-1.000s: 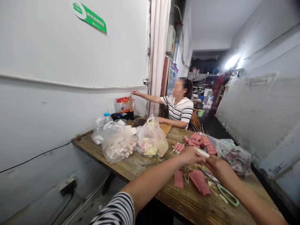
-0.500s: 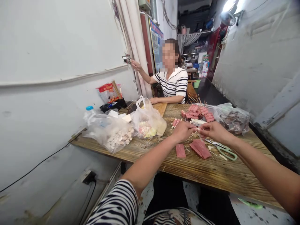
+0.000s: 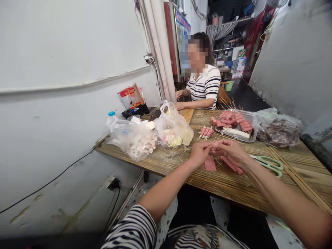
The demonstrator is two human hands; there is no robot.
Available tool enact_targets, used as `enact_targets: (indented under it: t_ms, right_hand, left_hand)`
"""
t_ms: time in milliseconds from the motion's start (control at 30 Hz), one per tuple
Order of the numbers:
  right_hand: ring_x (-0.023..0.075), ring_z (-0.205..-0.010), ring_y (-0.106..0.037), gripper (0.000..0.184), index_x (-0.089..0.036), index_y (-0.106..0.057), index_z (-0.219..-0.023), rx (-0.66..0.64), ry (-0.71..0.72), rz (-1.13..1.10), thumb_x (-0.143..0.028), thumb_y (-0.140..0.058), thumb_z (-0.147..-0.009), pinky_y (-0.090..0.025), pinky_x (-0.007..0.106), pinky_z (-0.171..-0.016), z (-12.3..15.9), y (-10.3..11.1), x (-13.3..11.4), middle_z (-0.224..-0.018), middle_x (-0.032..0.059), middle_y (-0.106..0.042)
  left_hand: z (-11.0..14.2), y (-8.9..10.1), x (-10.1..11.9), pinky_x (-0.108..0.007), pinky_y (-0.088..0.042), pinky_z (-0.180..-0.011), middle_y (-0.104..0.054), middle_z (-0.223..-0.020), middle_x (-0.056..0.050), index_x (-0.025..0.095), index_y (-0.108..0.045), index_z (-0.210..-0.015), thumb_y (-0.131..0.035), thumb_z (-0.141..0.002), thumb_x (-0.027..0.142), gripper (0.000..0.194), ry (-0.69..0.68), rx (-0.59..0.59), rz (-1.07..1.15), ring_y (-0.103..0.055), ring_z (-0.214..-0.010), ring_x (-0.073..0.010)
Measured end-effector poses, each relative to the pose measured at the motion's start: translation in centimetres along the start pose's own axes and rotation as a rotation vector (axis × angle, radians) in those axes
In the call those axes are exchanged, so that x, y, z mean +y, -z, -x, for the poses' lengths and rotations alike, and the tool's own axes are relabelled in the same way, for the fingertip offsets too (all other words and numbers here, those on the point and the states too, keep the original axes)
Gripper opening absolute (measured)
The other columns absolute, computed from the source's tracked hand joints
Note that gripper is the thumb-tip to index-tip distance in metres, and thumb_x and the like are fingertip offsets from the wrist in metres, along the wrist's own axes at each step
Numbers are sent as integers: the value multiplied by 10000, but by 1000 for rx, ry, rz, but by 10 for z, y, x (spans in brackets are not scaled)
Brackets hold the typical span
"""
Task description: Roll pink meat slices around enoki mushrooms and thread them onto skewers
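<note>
My left hand (image 3: 199, 153) and my right hand (image 3: 230, 151) meet over the wooden table (image 3: 233, 180), fingertips pinched together on a small pink piece of meat. What else is between the fingers I cannot make out. Flat pink meat slices (image 3: 210, 163) lie on the table just under my hands. A metal tray (image 3: 247, 138) beyond them carries several pink meat skewers (image 3: 231, 118). A small bunch of finished skewers (image 3: 205, 132) lies left of the tray.
Green-handled scissors (image 3: 269, 162) and bare bamboo sticks (image 3: 298, 180) lie to the right. Plastic bags of food (image 3: 135, 140) (image 3: 174, 129) (image 3: 278, 129) stand on the table. A person in a striped shirt (image 3: 204, 86) sits at the far end, hands by a cutting board (image 3: 187, 114).
The view has swung down and right. The person opposite lowered the raised arm from the wall to the table. My hands stay together on the meat piece.
</note>
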State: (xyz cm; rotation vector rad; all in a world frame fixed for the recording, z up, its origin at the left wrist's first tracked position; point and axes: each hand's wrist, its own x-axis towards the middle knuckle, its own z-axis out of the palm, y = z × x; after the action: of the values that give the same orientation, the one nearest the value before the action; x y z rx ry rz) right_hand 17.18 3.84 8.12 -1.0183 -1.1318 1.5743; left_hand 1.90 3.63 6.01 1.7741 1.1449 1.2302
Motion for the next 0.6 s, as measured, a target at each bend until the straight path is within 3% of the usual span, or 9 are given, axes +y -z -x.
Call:
enact_targets:
  t_ms: [167,267,500,600]
  right_hand:
    - [132,-642,-648,350,-175,-627,-618,20,-59,36,-391,-872,-493,-569,282,-709,1,1,26,-663,13,-675]
    - [155,-637,-640,325,-185,-632,-642,-18,-52,141,-436,-821,-559,-553,320,-697,8,4,42,-651,19,-677]
    - [201,-784,-642,329,-182,-661,-697,-68,207,560,-509,-694,-694,-511,337,-765,21,16,56,-834,72,-710]
    - [188,-772,-646,234,-193,-645,-703,-62,355,715,-398,-594,-806,-513,315,-729,26,22,62,-845,61,-712]
  left_hand:
    - [11,12,-19,-293,-561,-800,-761,-917,-69,169,-764,-888,-699,-778,180,129,13,-58,-41,-716,-832,-184]
    - [25,15,-31,-278,-568,-752,-765,-860,-57,177,-769,-841,-724,-764,210,95,4,-102,-32,-714,-779,-170]
    - [48,12,-42,-274,-571,-788,-760,-902,-50,208,-764,-900,-711,-784,232,129,-93,-100,-56,-706,-830,-156]
    - [50,8,-49,-269,-571,-794,-755,-941,-58,199,-756,-933,-662,-829,234,144,-200,-112,-95,-706,-848,-149]
